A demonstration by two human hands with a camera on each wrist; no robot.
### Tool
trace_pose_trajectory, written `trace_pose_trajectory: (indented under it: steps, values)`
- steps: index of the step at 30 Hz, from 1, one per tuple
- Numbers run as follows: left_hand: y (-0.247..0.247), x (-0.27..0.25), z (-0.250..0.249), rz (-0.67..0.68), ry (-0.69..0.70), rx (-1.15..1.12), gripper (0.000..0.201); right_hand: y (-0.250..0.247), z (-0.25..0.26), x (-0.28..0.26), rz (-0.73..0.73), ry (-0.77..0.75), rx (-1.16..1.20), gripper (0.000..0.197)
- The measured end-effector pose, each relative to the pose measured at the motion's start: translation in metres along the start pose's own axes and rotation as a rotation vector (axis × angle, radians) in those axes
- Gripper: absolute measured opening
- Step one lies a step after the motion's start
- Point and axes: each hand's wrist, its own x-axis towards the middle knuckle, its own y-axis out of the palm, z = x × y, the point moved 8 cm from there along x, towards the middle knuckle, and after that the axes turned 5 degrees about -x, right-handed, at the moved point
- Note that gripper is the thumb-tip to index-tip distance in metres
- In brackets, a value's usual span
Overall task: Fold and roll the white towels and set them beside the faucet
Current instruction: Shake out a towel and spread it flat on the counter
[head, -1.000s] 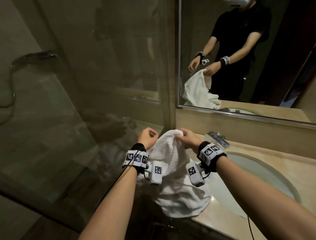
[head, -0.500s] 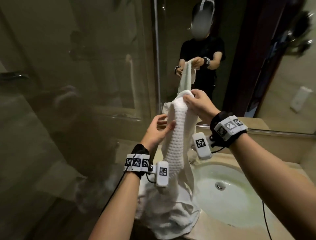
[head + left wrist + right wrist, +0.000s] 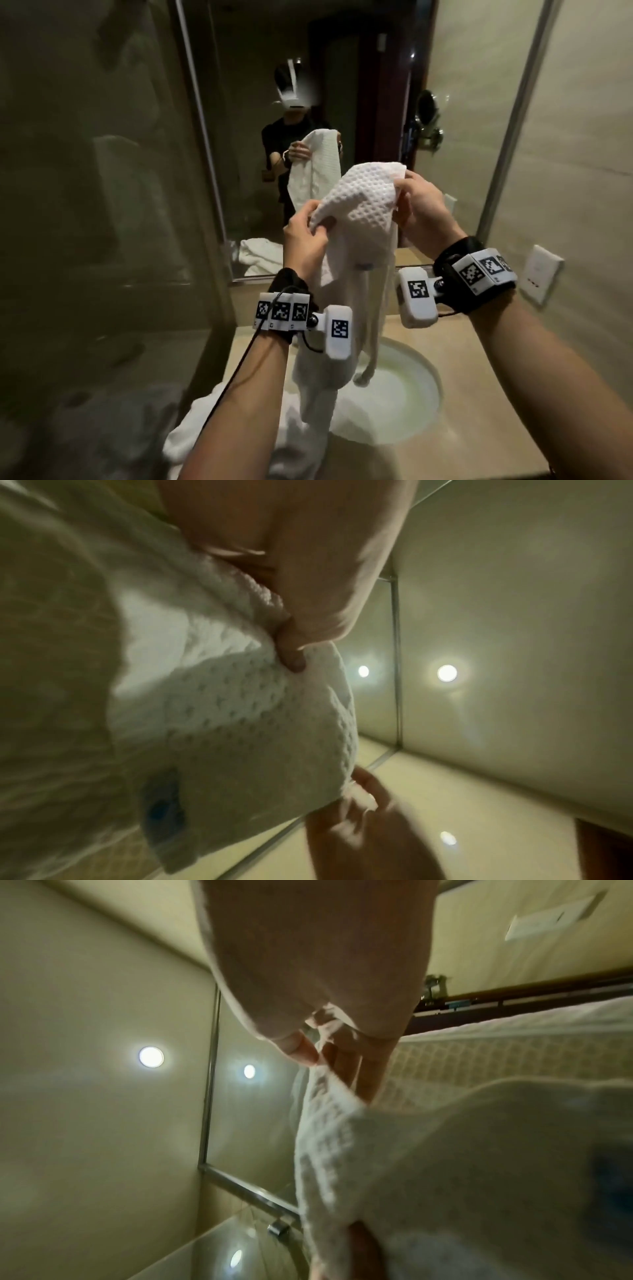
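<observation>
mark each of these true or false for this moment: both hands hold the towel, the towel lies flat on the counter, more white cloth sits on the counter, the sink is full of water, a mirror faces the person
1. Both hands hold the towel. True: the left hand and the right hand pinch the white towel at its top edge.
2. The towel lies flat on the counter. False: it hangs lifted above the sink.
3. More white cloth sits on the counter. True: a crumpled towel lies left of the sink.
4. The sink is full of water. False: its basin looks empty.
5. A mirror faces the person. True.

Left hand (image 3: pixel 308 569) fingers (image 3: pixel 291 653) pinching white towel (image 3: pixel 240 710)
</observation>
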Motion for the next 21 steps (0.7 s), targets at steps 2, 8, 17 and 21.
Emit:
trace_pose_trajectory:
  steps: [2,8,17,21]
  values:
    - [0.020,0.004,-0.024,0.035,0.022,-0.088,0.022,-0.031,0.009,-0.008,0.028,-0.028,-0.028,0.048]
    - [0.089,-0.013,-0.101,0.139,0.018,-0.361,0.035,-0.142,0.015,-0.054,-0.151,-0.141,-0.602,0.077]
    - [0.182,-0.076,-0.132,0.336,-0.162,-0.539,0.042,-0.198,-0.052,-0.126,0.436,0.135,-0.658,0.043]
    - [0.194,-0.097,-0.123,0.354,-0.222,-0.488,0.035,-0.220,-0.041,-0.142,0.411,0.116,-0.421,0.082]
